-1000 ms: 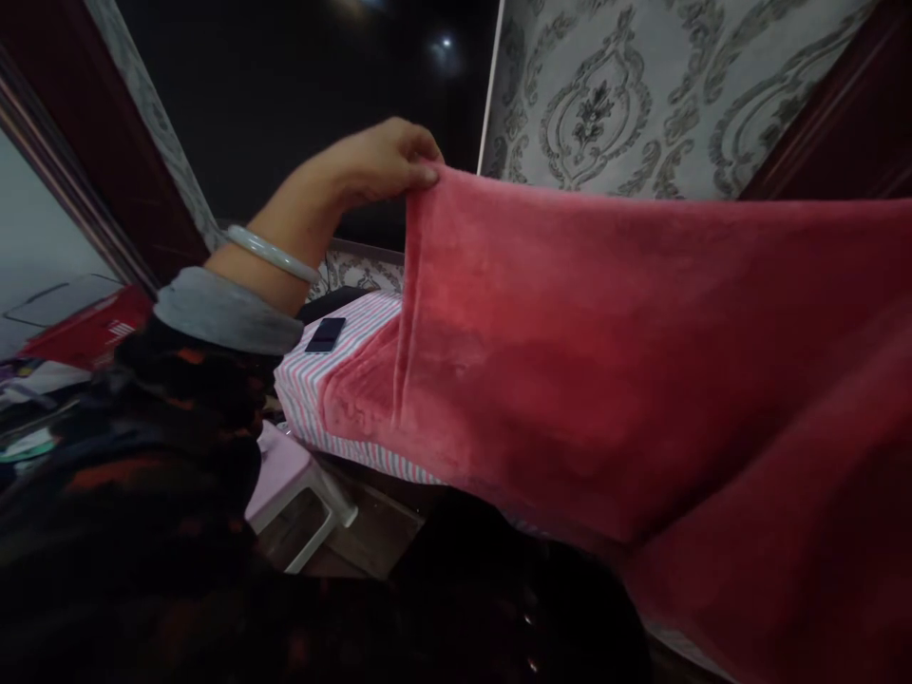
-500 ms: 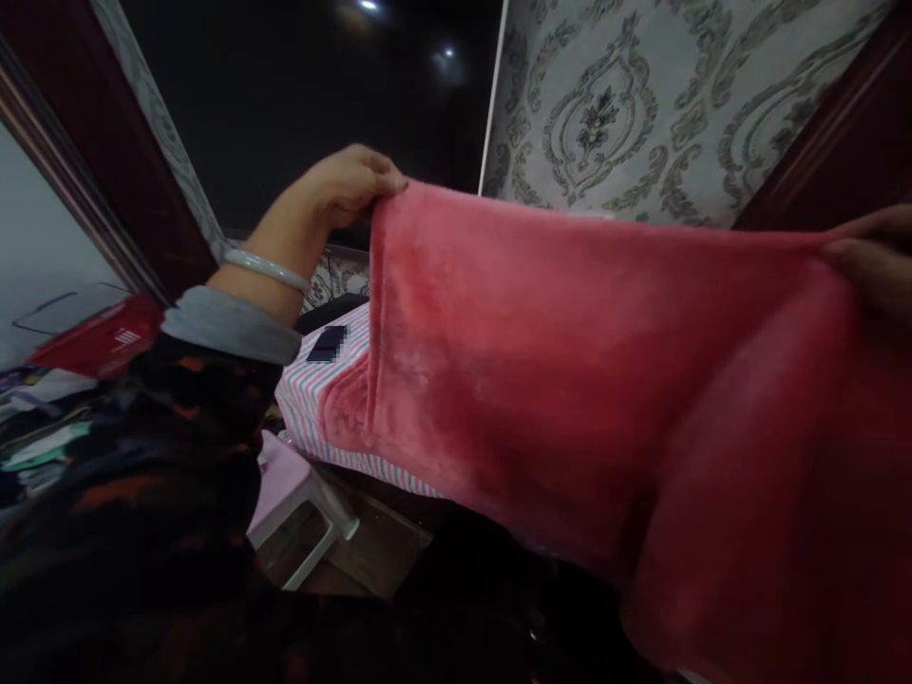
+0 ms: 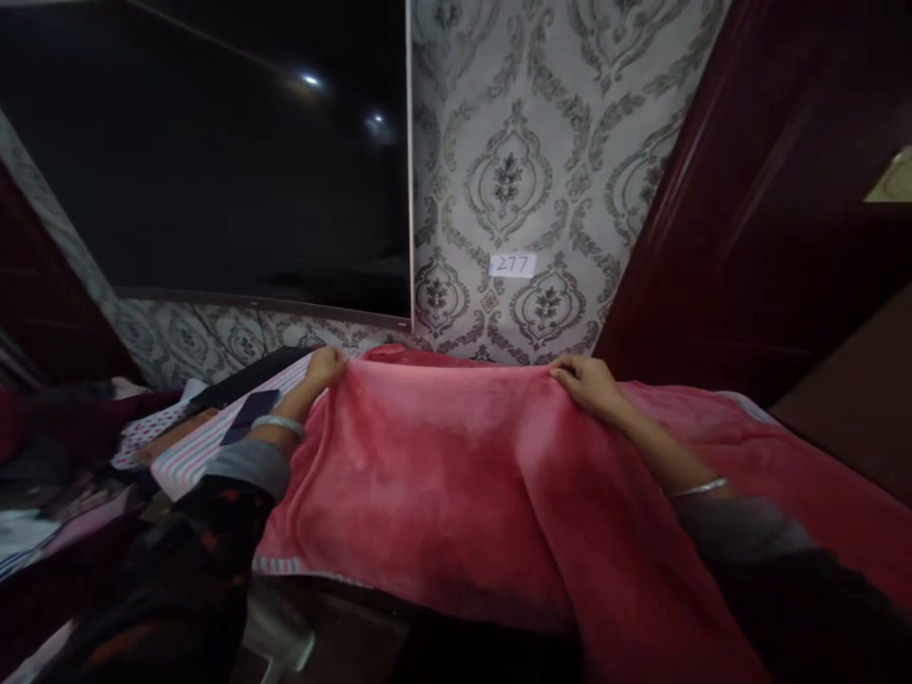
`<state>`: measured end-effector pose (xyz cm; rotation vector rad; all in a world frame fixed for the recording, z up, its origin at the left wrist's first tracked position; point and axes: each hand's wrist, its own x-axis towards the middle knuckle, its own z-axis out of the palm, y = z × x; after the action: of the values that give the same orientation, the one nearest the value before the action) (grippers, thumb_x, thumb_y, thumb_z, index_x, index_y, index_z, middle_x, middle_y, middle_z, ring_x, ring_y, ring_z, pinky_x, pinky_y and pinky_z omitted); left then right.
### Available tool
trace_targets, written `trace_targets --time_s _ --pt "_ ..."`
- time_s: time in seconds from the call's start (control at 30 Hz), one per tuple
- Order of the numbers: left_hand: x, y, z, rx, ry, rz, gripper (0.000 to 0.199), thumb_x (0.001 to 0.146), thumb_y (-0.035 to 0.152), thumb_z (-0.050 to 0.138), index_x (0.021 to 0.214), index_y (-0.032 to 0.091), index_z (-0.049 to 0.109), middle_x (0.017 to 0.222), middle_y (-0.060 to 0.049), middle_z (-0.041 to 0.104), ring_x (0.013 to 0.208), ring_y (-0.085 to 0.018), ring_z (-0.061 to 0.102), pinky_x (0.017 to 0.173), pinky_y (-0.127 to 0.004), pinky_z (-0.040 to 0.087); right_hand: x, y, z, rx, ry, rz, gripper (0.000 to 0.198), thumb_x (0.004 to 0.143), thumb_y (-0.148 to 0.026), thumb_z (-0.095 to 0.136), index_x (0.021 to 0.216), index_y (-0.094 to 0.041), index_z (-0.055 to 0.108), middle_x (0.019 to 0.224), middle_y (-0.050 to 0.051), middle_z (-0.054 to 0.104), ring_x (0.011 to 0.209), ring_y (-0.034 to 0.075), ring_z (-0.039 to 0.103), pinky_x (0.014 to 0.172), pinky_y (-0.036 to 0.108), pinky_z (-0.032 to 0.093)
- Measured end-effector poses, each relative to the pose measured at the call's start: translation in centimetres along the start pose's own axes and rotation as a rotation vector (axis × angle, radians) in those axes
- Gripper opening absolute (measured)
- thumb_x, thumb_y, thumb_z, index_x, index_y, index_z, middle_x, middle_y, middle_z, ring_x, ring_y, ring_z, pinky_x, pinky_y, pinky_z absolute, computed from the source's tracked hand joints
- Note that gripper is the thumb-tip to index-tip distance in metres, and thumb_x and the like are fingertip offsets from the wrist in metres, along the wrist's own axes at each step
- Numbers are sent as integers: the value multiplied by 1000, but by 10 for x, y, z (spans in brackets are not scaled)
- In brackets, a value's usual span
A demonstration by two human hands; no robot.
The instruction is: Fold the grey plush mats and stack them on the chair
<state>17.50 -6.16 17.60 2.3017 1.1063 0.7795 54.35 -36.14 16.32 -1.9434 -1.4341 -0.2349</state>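
A plush pink-red blanket (image 3: 427, 475) is stretched between my two hands, its upper edge pulled nearly straight. My left hand (image 3: 326, 367) pinches that edge at the left corner. Farther right, my right hand (image 3: 585, 382) grips the same edge between thumb and fingers. The cloth hangs down toward me, with a deep fold below my right hand. More of the blanket lies spread to the right and behind the raised edge. Underneath, a striped cloth (image 3: 192, 454) shows at the left and along the front.
A dark phone-like object (image 3: 251, 414) lies on the striped cloth. Piled clothes (image 3: 64, 494) are at the left, and a pale plastic stool (image 3: 277, 632) stands below. Behind are a large black screen (image 3: 214, 161), patterned wallpaper (image 3: 570, 142) with a "277" label (image 3: 512, 265), and a dark red door (image 3: 769, 209).
Both hands have lowered with the blanket's edge, which now sits close above the striped surface. My view has shifted right, bringing my right hand and forearm fully into sight.
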Motion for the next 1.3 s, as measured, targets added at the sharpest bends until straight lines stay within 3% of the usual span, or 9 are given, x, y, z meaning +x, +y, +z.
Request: trace_targets --time_s 0.13,0.3,0.4,0.53,0.7,0.8,0.93,1.1,1.3 --pt "-3 21 53 128 72 -50 26 84 32 64 99 12 70 112 -22 69 120 -42 58 94 -51 48 -15 -11 11 28 -35 -13 14 83 -26 53 77 -21 65 76 4 70 72 21 61 68 31 43" --pt "-43 106 151 -21 -145 580 47 86 42 59 128 21 61 139 -14 60 133 -33 51 113 -47 37 -37 -34 20 57 -67 -36 14 86 -20 53 74 -21 61 76 4 69 73 20 60 69 31 43" --pt "-66 141 183 -112 -268 640 36 88 40 53 116 22 65 121 -12 69 115 -30 61 103 -44 45 -56 -45 19 53 -67 10 12 89 -18 55 80 -21 63 84 4 71 79 20 62 75 31 46" --pt "-78 146 180 -129 -186 606 26 88 39 46 94 23 65 96 -9 70 97 -29 64 90 -42 50 -100 -35 13 74 44 32 23 98 -26 45 101 -23 67 105 -3 72 98 19 62 90 32 46" --pt "-97 123 145 -30 -60 673 32 89 49 43 74 24 56 69 -1 59 68 -20 56 68 -31 45 -199 42 -8 85 381 62 21 93 -30 52 104 -22 69 104 7 72 99 22 64 93 40 51" --pt "-119 105 137 38 -69 605 33 86 53 44 71 25 54 65 1 58 63 -19 55 65 -30 44 -271 103 -36 -4 557 357 24 88 -33 51 95 -21 71 98 8 74 90 23 67 82 38 55" --pt "-143 82 150 19 -100 398 33 78 56 43 80 28 58 80 -5 71 79 -29 68 73 -37 50 -350 159 -86 -178 687 717 29 83 -32 45 89 -18 70 92 11 74 85 25 69 76 37 55" --pt "-163 67 175 -21 -107 206 31 72 60 43 77 33 58 79 -6 73 87 -38 70 78 -46 52 -385 188 -126 -339 647 890 33 80 -24 43 93 -13 71 91 16 74 80 26 68 75 38 55" --pt "-168 65 182 -43 -67 140 27 71 60 46 74 36 59 74 -3 71 84 -39 69 74 -47 50 -352 208 -136 -448 318 784 31 80 -14 51 102 -18 73 110 11 72 105 23 65 94 33 50"
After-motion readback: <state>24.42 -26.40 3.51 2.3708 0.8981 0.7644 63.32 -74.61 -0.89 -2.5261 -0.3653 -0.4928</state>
